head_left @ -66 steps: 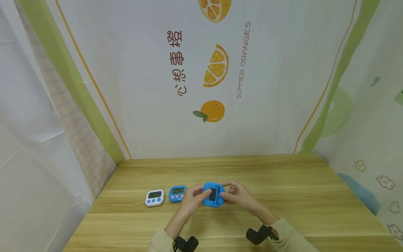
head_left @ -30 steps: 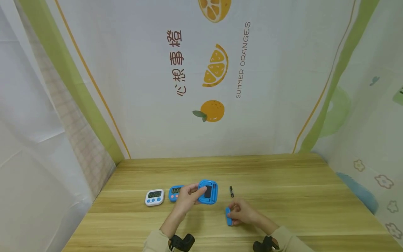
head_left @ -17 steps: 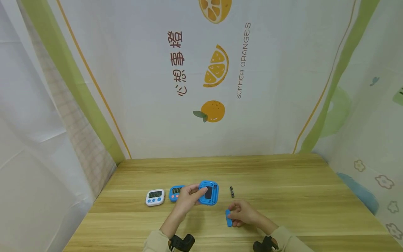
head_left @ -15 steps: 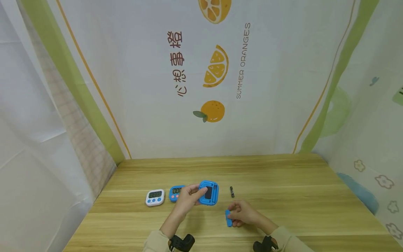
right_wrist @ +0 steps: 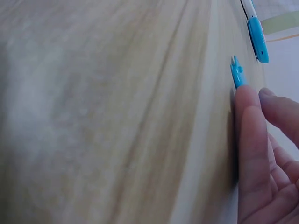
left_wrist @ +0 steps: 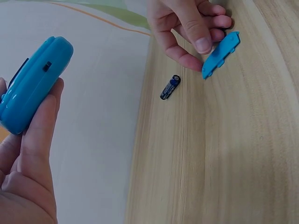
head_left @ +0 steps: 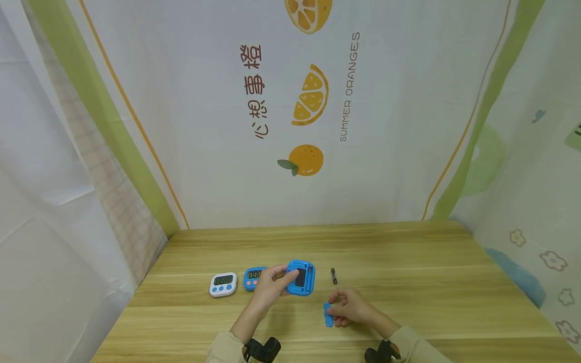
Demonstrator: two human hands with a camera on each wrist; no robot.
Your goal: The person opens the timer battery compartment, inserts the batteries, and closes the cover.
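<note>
My left hand (head_left: 268, 291) holds a blue digital timer (head_left: 301, 290) up off the table, its back toward me and its battery compartment uncovered. The thumb presses on the back; in the left wrist view the fingers (left_wrist: 39, 133) support the timer's casing from beneath. Low over the tabletop, my right hand (head_left: 353, 306) pinches a slim blue battery cover (left_wrist: 222, 55) by its edge, between thumb and fingers. One small dark battery (head_left: 334, 276) lies on the table just beyond that hand.
Left of my left hand, a white timer (head_left: 223, 285) and another blue timer (head_left: 252, 279) rest face up on the wooden table (head_left: 408, 282). My left hand partly covers the blue one. A printed curtain (head_left: 209, 176) hangs along the table's back edge.
Earlier both hands were at the timer. My right hand has since come down and toward me with the battery cover, exposing the compartment; my left hand shifted slightly left. The last half second shows little movement.
</note>
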